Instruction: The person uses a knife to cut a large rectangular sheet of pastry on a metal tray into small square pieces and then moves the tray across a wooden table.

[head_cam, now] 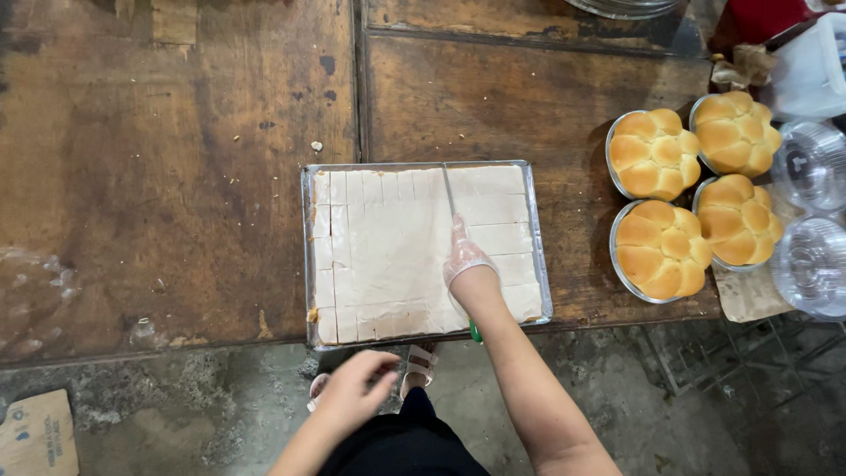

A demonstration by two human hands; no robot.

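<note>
A rectangular metal tray (540,256) holds a pale slab of cake (397,256) scored into squares and strips. My right hand (465,263), in a thin clear glove, grips a knife with a green handle end (476,333). Its blade (449,194) lies in the slab, pointing toward the tray's far edge. My bare left hand (352,390) hovers below the table's front edge with fingers loosely apart and nothing in it.
Four round pans of golden pull-apart buns (656,154) sit at the right, beside clear plastic lids (811,264) and a piece of brown paper (749,295). The worn wooden table (176,176) carries crumbs. The concrete floor (176,414) below shows my sandalled feet.
</note>
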